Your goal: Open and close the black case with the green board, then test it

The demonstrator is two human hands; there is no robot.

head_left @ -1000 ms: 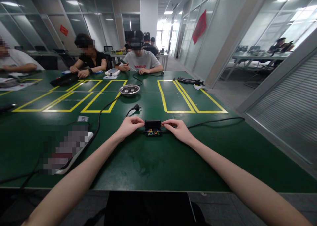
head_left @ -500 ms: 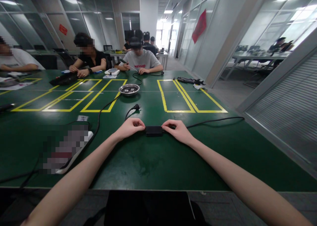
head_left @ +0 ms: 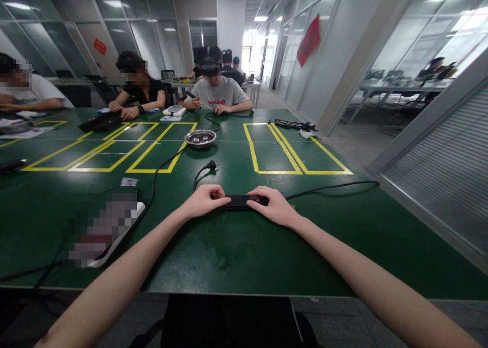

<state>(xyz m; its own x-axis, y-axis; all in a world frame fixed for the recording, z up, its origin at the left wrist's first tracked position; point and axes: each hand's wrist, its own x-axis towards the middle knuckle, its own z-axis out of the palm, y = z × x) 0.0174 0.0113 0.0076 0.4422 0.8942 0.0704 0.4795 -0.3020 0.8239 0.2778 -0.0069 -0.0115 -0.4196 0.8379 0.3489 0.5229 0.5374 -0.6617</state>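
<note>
A small black box [head_left: 238, 202] lies on the green table [head_left: 213, 256] in front of me. My left hand [head_left: 209, 200] pinches its left end, thumb on the near top edge. At the right end my right hand [head_left: 270, 203] grips the box between thumb and fingers. Behind my left wrist a black cable rises to a plug [head_left: 212, 166] with its pins pointing right. Another black cable [head_left: 331, 187] runs from beside my right hand toward the table's right side.
A metal bowl [head_left: 200, 139] with small metal parts stands farther back. To the left lie a white-edged, blurred device [head_left: 110, 236] and a long cable. Yellow tape marks the table. A black tripod-like object [head_left: 293, 124] is at the back right. People sit across the table.
Both hands have closed in farther over the ends of the black box, with the thumbs now on its top. The view has shifted slightly.
</note>
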